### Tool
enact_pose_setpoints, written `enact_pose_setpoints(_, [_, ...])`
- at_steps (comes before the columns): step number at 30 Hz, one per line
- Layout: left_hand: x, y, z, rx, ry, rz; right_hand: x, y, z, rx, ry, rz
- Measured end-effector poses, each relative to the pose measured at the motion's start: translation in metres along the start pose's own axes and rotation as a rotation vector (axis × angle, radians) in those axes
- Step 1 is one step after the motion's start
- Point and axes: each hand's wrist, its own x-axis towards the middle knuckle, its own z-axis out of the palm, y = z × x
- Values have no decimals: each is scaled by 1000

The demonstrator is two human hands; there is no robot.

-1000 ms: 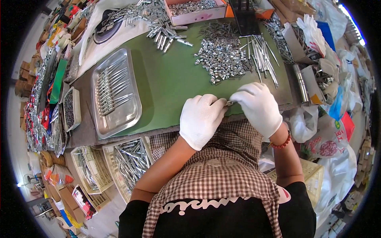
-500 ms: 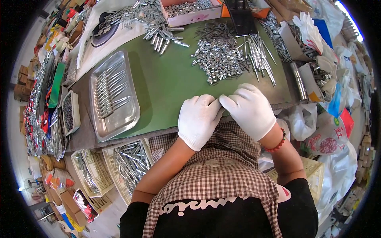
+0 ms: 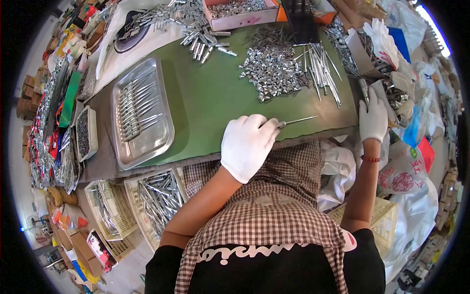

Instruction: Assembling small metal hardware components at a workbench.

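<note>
In a white glove, my left hand (image 3: 247,147) is closed near the front edge of the green work surface (image 3: 205,98). A thin pointed metal rod (image 3: 301,119) sticks out of its fingers to the right, with a thicker silver piece at the grip. My right hand (image 3: 373,117), also gloved, is at the right edge of the table, its fingers wrapped round a silver metal cylinder (image 3: 364,89). Most of the cylinder is hidden by the glove. A pile of small silver nuts (image 3: 274,73) and a bundle of long thin rods (image 3: 320,68) lie beyond my hands.
On the left stands a steel tray (image 3: 166,142) with a row of assembled pointed pieces (image 3: 139,110). Loose silver cylinders (image 3: 203,46) and a pink box (image 3: 240,19) of small parts lie at the back. Plastic baskets (image 3: 129,191) of rods stand below the table's left front.
My hands, together before, are now apart. The right has moved to the right and closed on the metal cylinder. The left has stayed in place, and the rod in it now shows.
</note>
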Motion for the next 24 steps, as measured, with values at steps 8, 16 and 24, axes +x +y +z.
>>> enact_pose_setpoints(8, [-3,0,-1,26,-11,-23,-76,-98,-70,538,-75,-520])
enact_pose_setpoints(16, [-1,-1,-2,14,-46,-46,-92,-130,-83,442,-402,-364])
enact_pose_setpoints(24, [2,1,-4,-16,-49,-35,-95,-126,-73,787,-134,-276])
